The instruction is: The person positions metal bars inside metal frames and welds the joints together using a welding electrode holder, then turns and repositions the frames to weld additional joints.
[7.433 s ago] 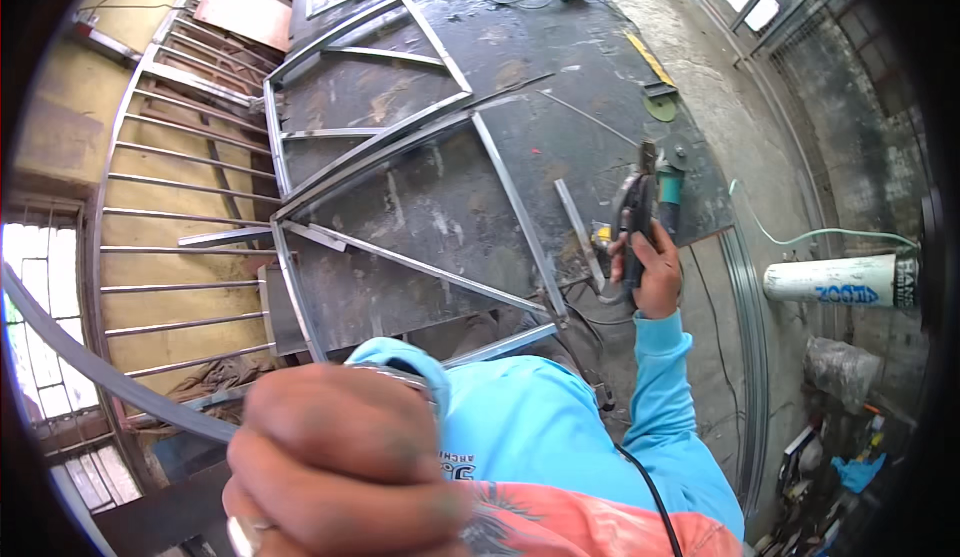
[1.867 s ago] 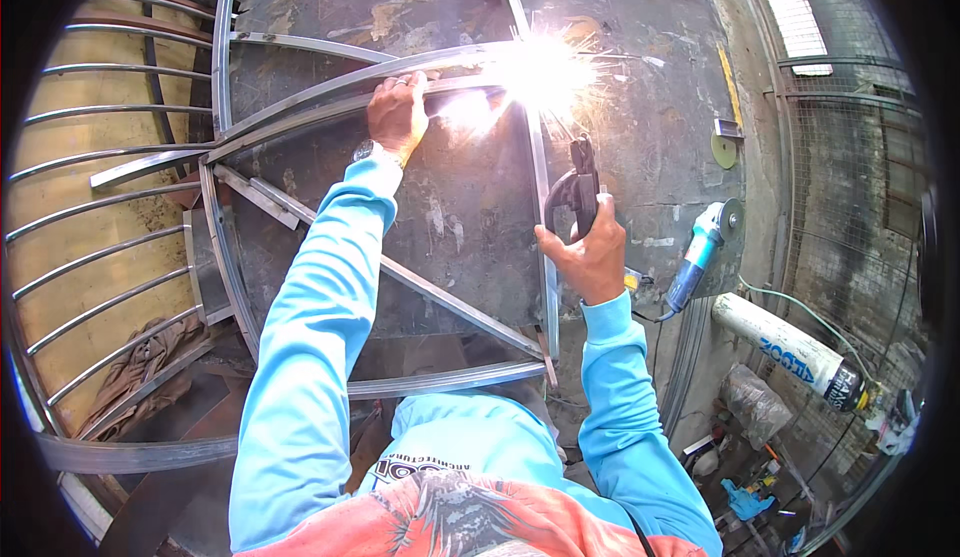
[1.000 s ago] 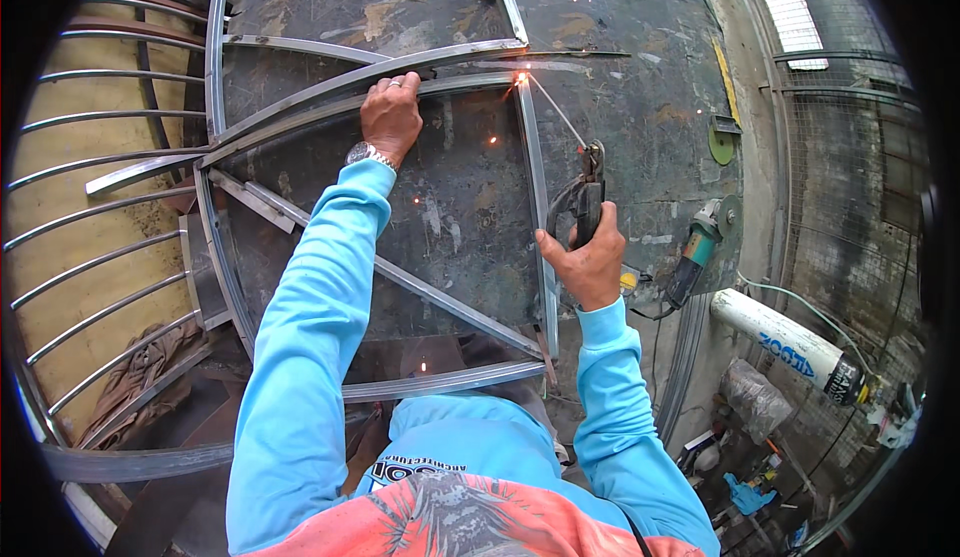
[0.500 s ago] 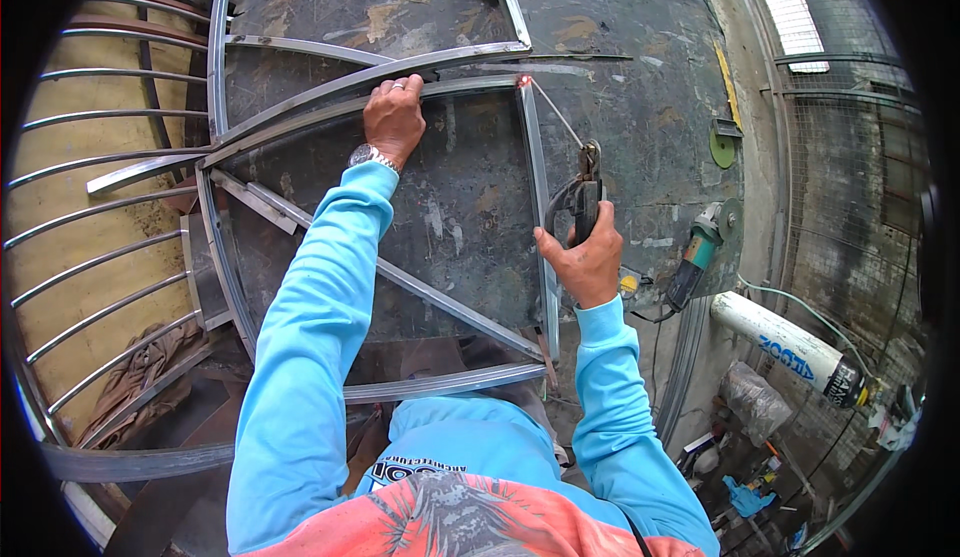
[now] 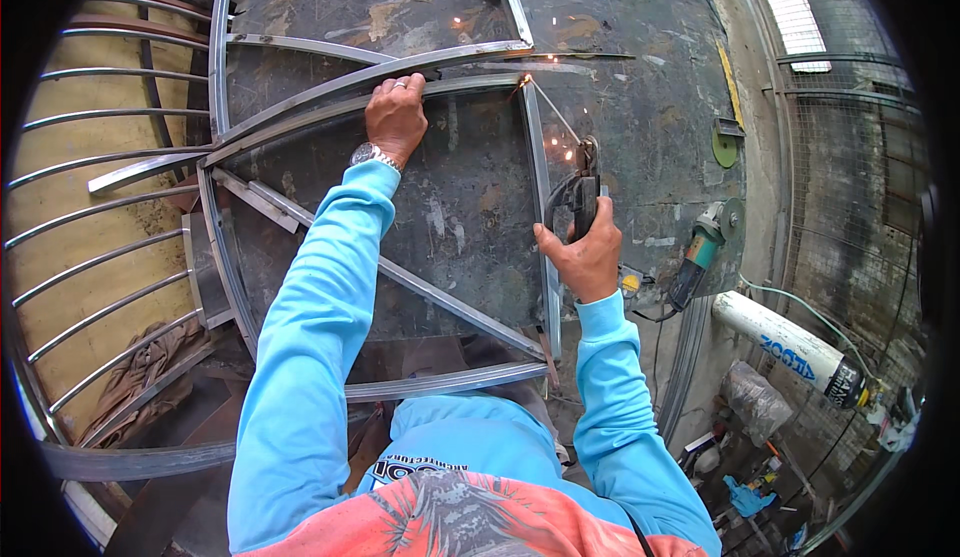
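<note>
My right hand point(image 5: 585, 257) is closed round the black handle of an electrode holder point(image 5: 585, 197). A thin welding rod point(image 5: 555, 109) is clamped in it and slants up to the left. Its tip glows at the upper right corner of a metal frame point(image 5: 536, 177), and small orange sparks fly there. My left hand point(image 5: 396, 115), with a ring and a wristwatch, is curled over the frame's curved top bar point(image 5: 310, 125), its fingertips partly hidden. A second curved bar point(image 5: 440, 58) runs just beyond it. Inside the frame a diagonal bar point(image 5: 450, 302) crosses down to the right.
The frame lies on a dark, scuffed metal table point(image 5: 650, 157). On its right are an angle grinder point(image 5: 695, 257) and a green disc point(image 5: 722, 147). A white gas cylinder point(image 5: 775, 337) lies beyond the table's edge. To the left stands a panel of curved bars point(image 5: 120, 112).
Orange sparks now scatter round the rod's tip, where before there was only a reddish glow. My hands have barely moved.
</note>
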The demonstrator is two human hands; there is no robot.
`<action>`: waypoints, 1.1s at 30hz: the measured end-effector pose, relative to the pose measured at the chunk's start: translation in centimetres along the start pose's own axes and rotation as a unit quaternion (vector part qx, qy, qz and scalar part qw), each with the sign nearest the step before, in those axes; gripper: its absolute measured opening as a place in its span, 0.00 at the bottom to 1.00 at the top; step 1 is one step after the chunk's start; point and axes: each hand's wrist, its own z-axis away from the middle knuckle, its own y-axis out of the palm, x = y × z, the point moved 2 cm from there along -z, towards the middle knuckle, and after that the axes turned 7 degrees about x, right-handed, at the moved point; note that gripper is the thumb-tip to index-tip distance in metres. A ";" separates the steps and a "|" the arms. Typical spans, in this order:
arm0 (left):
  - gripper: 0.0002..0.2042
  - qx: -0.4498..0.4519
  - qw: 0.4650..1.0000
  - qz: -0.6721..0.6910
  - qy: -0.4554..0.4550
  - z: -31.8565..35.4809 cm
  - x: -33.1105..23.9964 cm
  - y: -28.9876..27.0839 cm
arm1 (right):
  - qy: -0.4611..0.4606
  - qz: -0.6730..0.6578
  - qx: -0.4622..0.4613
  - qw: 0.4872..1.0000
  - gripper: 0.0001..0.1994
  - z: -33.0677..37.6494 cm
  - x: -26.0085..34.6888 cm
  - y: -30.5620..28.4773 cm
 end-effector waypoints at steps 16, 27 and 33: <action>0.06 0.010 1.000 -0.005 0.000 -0.2 -0.3 -0.3 | 0.015 -0.046 -0.022 0.999 0.26 0.1 -1.1 -0.1; 0.07 0.021 1.000 -0.014 -0.007 -0.1 -0.4 -0.2 | -0.012 -0.035 -0.013 0.999 0.28 -0.3 -1.6 0.3; 0.08 0.034 0.999 0.006 -0.005 -0.3 -0.2 -0.2 | 0.009 -0.037 -0.004 0.999 0.29 -0.4 -1.3 0.2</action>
